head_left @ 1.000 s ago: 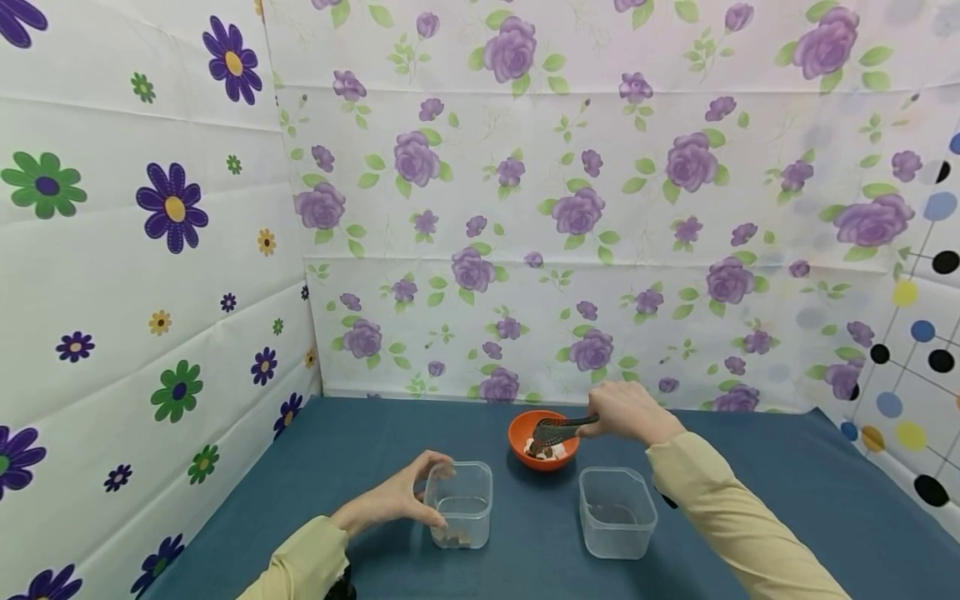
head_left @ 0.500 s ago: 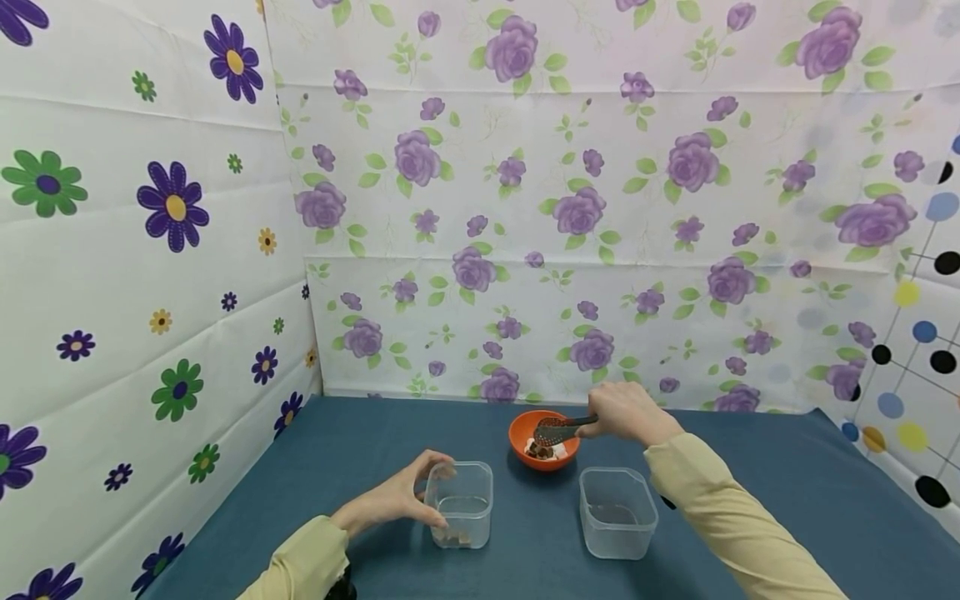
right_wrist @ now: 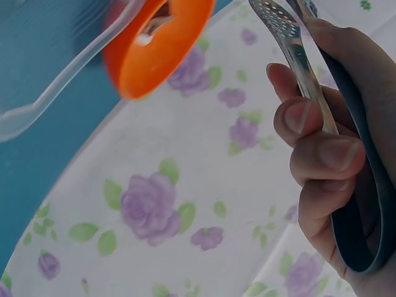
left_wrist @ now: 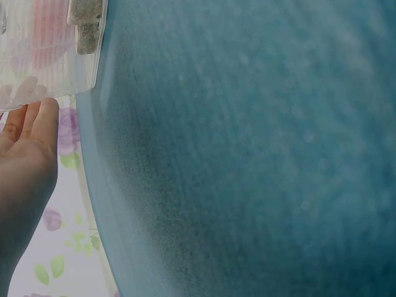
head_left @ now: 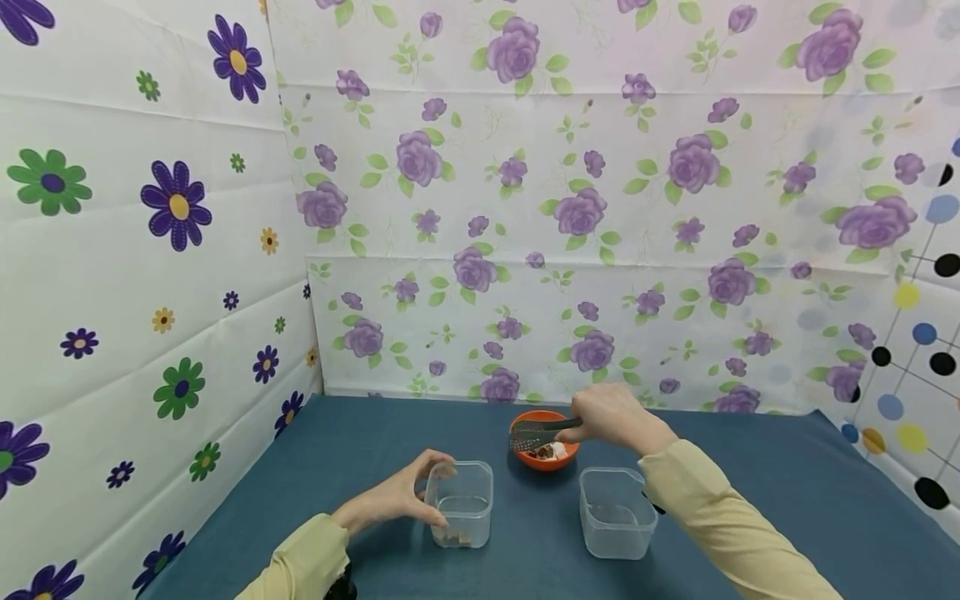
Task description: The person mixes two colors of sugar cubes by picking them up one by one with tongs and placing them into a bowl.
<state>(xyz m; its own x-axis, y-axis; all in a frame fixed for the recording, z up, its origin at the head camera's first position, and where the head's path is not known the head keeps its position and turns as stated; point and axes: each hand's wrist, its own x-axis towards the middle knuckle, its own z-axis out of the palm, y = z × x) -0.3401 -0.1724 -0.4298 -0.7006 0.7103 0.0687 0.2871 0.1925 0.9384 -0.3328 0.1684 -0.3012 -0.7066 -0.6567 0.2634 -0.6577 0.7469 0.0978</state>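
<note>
My left hand (head_left: 397, 500) grips the near-left clear plastic container (head_left: 476, 527) by its side, thumb in front and fingers behind. Several small brownish pieces (left_wrist: 88, 37) lie at its bottom, seen through the wall in the left wrist view. With curled fingers my right hand (head_left: 613, 417) holds dark tongs (head_left: 532, 435), whose perforated heads (right_wrist: 278, 21) hover over the left rim of the orange bowl (head_left: 542, 465). Brown and white pieces (head_left: 553, 452) lie in that bowl. Whether anything sits between the tong heads cannot be made out.
A second clear plastic container (head_left: 618, 540) stands to the right, below my right forearm; no contents show in it. The blue cloth (head_left: 390, 425) covers the table. Flower-patterned sheets (head_left: 480, 333) hang behind it and at the left.
The right hand and tongs have moved left and slightly up, from the bowl's middle to over its left rim. The left hand and both containers have stayed still.
</note>
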